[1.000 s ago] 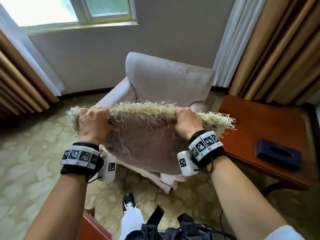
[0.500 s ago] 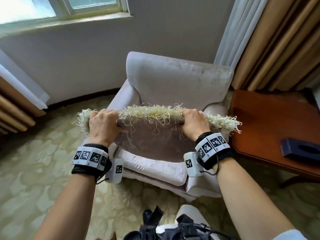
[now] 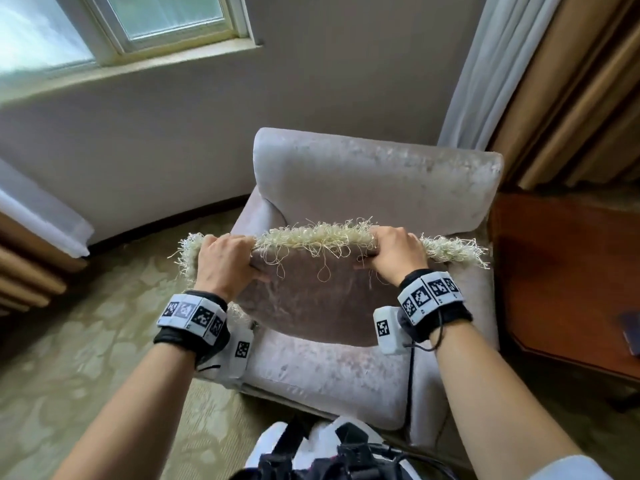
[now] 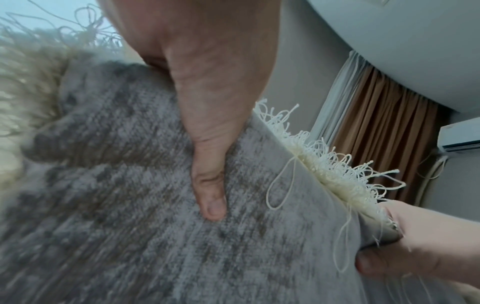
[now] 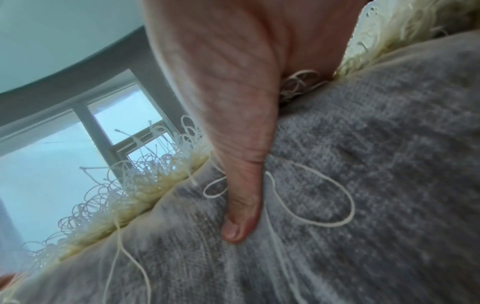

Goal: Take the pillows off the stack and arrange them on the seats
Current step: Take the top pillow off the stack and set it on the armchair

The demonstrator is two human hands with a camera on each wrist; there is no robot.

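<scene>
I hold a grey-brown velvet pillow (image 3: 311,299) with a cream fringe (image 3: 318,237) upright over the seat of a pale grey armchair (image 3: 367,188). My left hand (image 3: 225,261) grips its top edge near the left corner, and my right hand (image 3: 394,254) grips the top edge near the right corner. In the left wrist view my thumb (image 4: 207,185) presses into the pillow face (image 4: 116,205). The right wrist view shows my other thumb (image 5: 241,205) pressed on the pillow fabric (image 5: 363,164) the same way. The pillow's lower edge hangs just above the seat cushion (image 3: 329,368).
A dark wooden side table (image 3: 568,271) stands right of the armchair, with a dark object (image 3: 632,329) at its edge. Tan and white curtains (image 3: 536,81) hang behind it. A window (image 3: 138,22) and wall lie behind the chair. Patterned carpet (image 3: 86,341) covers the floor to the left.
I have stepped closer to the armchair with the pillow, which now hangs over the seat in front of the backrest. Both hands keep the same grip.
</scene>
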